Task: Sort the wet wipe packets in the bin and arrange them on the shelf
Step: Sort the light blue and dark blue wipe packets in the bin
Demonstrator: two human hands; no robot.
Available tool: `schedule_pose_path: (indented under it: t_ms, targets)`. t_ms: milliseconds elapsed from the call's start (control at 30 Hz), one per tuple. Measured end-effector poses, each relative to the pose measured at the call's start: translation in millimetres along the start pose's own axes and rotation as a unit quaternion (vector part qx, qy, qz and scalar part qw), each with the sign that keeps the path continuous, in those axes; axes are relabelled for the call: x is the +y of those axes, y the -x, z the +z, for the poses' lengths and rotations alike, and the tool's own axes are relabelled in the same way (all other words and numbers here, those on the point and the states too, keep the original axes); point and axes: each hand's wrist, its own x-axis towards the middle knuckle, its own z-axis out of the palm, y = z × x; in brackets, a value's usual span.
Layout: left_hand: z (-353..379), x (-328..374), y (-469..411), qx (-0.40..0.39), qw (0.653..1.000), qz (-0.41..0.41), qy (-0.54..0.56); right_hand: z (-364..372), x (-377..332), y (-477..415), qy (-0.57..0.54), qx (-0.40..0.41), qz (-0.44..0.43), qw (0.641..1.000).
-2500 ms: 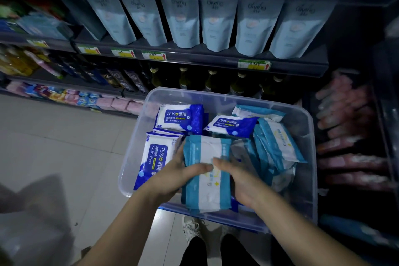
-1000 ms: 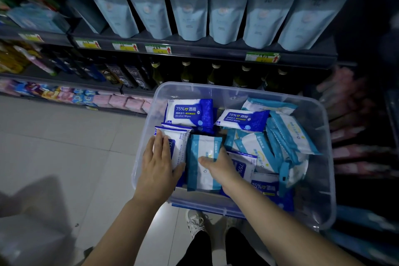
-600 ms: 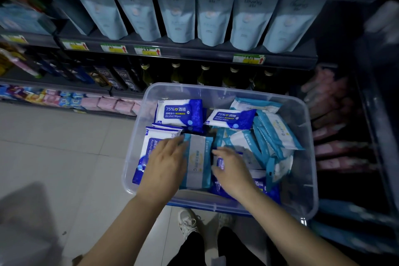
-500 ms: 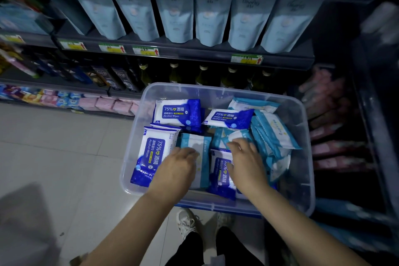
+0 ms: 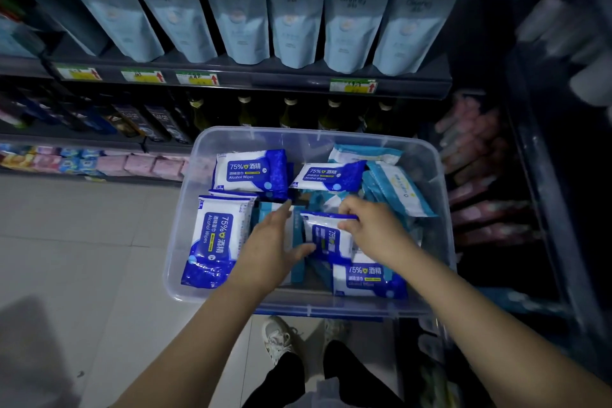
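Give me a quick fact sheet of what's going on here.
Place: shop aisle, clear bin before a shelf
Bin contents: dark blue alcohol wipe packets and teal packets, mixed
Right hand: pinches one dark blue packet by its top edge
Left hand: fingers straight, beside that packet
On shelf: pale blue pouches

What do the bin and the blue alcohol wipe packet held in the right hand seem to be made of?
Bin: looks like clear rigid plastic with a smooth finish; the floor tiles show through its wall.
Alcohol wipe packet, pinched by the right hand: probably soft plastic film, glossy and printed; it creases and catches the light.
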Motion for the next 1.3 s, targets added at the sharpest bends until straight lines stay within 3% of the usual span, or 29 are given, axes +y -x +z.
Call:
schedule_pose_path:
  t_ms: [167, 267, 333, 400, 533, 667, 833, 933, 1067, 1200, 1300]
  targets:
    - [-3, 25, -14, 0.007, 0.965, -0.025, 0.261, -40, -3, -1, -0.267, 0.031, -0.026, 0.963]
    - [-5, 27, -16, 0.05, 0.964, -0.013, 0.26, -42, 4, 1, -0.345, 0.086, -0.001, 0.935]
    - [-9, 27, -15, 0.097, 0.96, -0.023, 0.263, -38, 19, 5, -0.226, 0.103, -0.006, 0.969]
    - [-14, 27, -12, 0.139, 0.941, -0.051, 0.306, -32, 38, 10, -0.038, 0.049, -0.023, 0.998]
    - [-22, 28, -7, 0.162, 0.917, -0.086, 0.354, -31, 61, 17, 0.149, -0.107, -0.088, 0.979]
    - [-26, 30, -2, 0.158, 0.907, -0.108, 0.376, -33, 61, 14, 0.277, -0.106, -0.149, 0.943]
    - [-28, 30, 3, 0.162, 0.903, -0.116, 0.382, -8, 33, 27, 0.317, -0.109, -0.2, 0.921]
    - [-28, 28, 8, 0.163, 0.898, -0.123, 0.389, 19, 28, 27, 0.389, -0.137, -0.183, 0.892]
    - [-31, 25, 14, 0.16, 0.887, -0.136, 0.411, 34, 35, 23, 0.453, -0.113, -0.164, 0.869]
    - [-32, 22, 17, 0.157, 0.873, -0.144, 0.439, 35, 41, 23, 0.442, -0.123, -0.166, 0.873]
    - [-34, 21, 19, 0.159, 0.874, -0.144, 0.436, 25, 39, 19, 0.35, -0.137, -0.132, 0.917]
